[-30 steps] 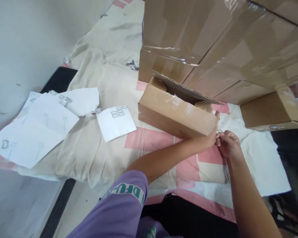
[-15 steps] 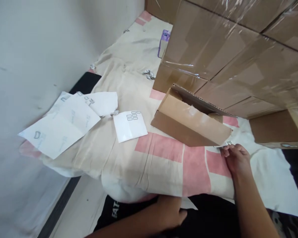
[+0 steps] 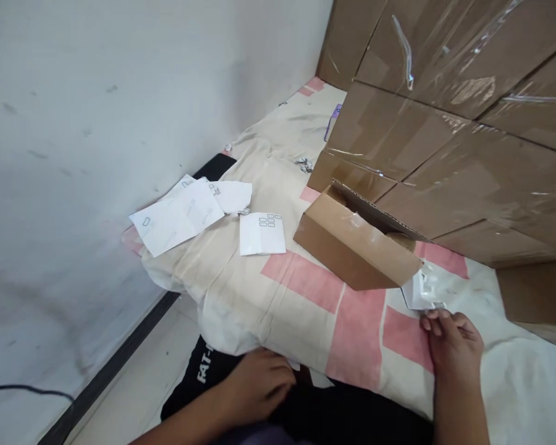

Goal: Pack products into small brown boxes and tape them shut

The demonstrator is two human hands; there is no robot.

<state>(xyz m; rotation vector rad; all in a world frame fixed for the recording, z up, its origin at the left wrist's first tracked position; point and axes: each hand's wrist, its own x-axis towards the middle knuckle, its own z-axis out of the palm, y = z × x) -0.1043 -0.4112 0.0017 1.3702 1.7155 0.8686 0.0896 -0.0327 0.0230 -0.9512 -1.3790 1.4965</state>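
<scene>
My right hand (image 3: 454, 337) is pinched at the tip of a small pale rectangular piece (image 3: 438, 305), too small to name further. Just beyond the fingertips lies a white sheet (image 3: 417, 293) with small pale pieces on it, partly hidden by an open cardboard box (image 3: 352, 247). My left hand (image 3: 264, 383) rests low over my dark clothing at the cloth's front edge, its fingers curled, with no item showing in it. Left of the box, a white square sheet (image 3: 262, 241) carries several small dark-outlined rectangles.
Overlapping white papers (image 3: 178, 216) lie by the wall (image 3: 120, 111). A patterned pink and cream cloth (image 3: 231, 272) covers the surface. Stacked, plastic-wrapped cartons (image 3: 426, 142) rise behind the box. Small metallic-looking bits (image 3: 304, 164) and a purple-edged item (image 3: 332, 122) lie farther back.
The view has shifted. My right hand has drawn a little away from the box, and more of the white sheet beside it shows. My left hand has moved left, fingers curled.
</scene>
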